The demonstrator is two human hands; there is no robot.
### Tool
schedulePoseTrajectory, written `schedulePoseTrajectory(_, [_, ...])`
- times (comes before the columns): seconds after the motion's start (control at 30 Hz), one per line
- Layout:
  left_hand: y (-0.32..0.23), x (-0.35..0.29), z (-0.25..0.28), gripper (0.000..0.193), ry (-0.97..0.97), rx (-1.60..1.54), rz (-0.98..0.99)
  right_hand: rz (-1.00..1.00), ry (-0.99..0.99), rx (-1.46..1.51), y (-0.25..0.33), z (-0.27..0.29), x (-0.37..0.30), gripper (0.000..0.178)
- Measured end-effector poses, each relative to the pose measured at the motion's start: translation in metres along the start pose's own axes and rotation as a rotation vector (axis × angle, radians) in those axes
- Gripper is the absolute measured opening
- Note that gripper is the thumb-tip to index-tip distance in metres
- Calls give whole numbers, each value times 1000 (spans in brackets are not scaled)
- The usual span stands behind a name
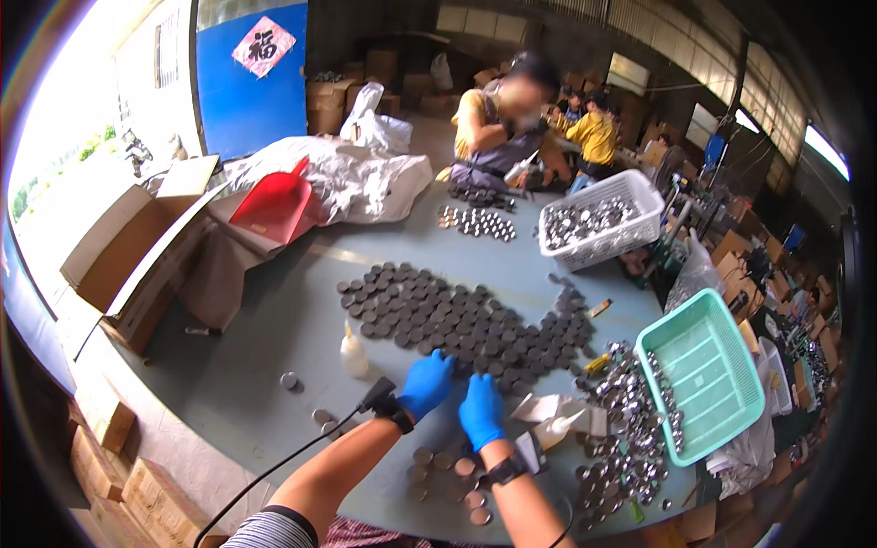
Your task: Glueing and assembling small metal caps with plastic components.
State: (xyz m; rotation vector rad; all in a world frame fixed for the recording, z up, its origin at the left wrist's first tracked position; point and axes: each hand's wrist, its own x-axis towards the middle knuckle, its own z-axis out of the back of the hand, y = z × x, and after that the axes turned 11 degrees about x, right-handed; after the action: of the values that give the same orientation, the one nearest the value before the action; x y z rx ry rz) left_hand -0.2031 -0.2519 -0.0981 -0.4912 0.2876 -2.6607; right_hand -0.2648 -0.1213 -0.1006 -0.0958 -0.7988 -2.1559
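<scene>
Dark round discs [429, 315] lie packed in one layer across the middle of the table. At their near edge is my left hand [427, 385], in a blue glove, with its fingers bent and drawn together. Close to its right, my right hand [481, 413], gloved the same way, also has its fingers curled at the edge of the discs. What either hand holds, if anything, is hidden. A squeeze bottle [354, 353] stands left of my left hand. Another squeeze bottle [554, 430] lies tilted right of my right hand. Loose brownish discs [444, 461] lie nearer, between my forearms.
Shiny metal pieces [630, 429] are heaped at the right beside a green basket [751, 402]. A white basket [650, 239] of metal parts stands farther back. Across the table sits a co-worker [498, 137]. A red dustpan [274, 203] and an open carton [137, 247] are at the left.
</scene>
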Motion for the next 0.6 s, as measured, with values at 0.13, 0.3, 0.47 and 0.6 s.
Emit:
schedulePoseTrajectory(0.13, [-12,9,-10,20,20,83,-11,-59,76,2,-3,9,-14,20])
schedulePoseTrajectory(0.3, [-16,11,0,26,73,85,-38,11,22,118,-5,33,-29,13])
schedulePoseTrajectory(0.47, [3,13,-1,9,-62,132,-182,114,62,13,-19,35,-31,16])
schedulePoseTrajectory(0.6, [-6,-14,4,8,-22,179,-189,-3,38,10,-32,39,-27,17])
